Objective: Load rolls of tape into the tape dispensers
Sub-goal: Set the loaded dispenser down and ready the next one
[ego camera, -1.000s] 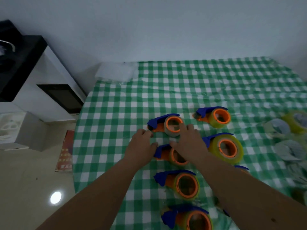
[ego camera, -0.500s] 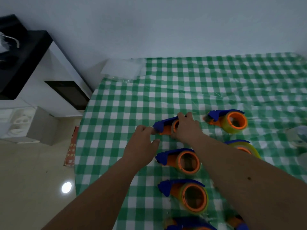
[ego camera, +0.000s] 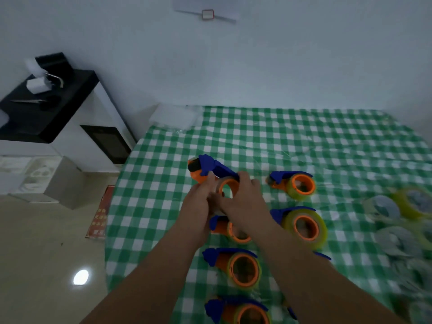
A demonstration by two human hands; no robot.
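- Dispenser, lifted, gripped by left hand and right hand.
- Below and right of it, loaded dispensers stand.
- Farther right, loose rolls remain.

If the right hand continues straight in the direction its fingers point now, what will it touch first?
The right hand points up and left, and its fingers already grip the lifted tape dispenser, so that is met first. Beyond it lies only green checked tablecloth, then the wall; depth is unclear.
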